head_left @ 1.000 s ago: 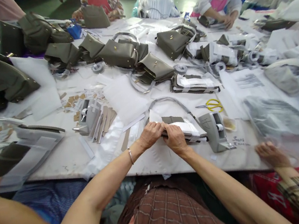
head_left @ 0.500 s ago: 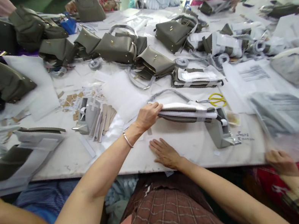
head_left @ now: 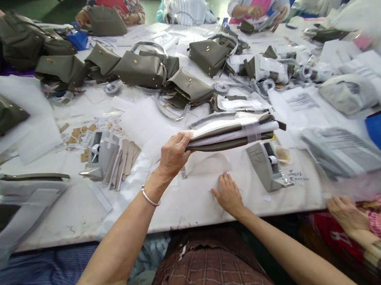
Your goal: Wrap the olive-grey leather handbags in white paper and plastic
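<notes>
My left hand point(head_left: 175, 155) grips one end of a folded olive handbag point(head_left: 233, 134) with white padding and clear tape round it. The bag is held roughly level above the table. Below it, my right hand point(head_left: 228, 195) lies flat on the white tabletop point(head_left: 186, 202), fingers spread, holding nothing. A clear strip of film point(head_left: 207, 164) lies just beyond those fingers. Right of that hand stands a grey tape dispenser point(head_left: 263, 166). The yellow-handled scissors are almost wholly hidden behind the bag.
Several olive handbags point(head_left: 140, 67) lie across the table's far half. At left are a second tape dispenser point(head_left: 98, 153), brown card strips point(head_left: 129, 158) and a partly wrapped bag point(head_left: 21, 206). A plastic-wrapped package point(head_left: 346, 149) lies at right, near a co-worker's hand point(head_left: 349, 217). Other people work opposite.
My left hand has raised the bag's far end off the table beside the dispenser, so the bag is now level. My right hand has slid right across the tabletop. The view has shifted slightly.
</notes>
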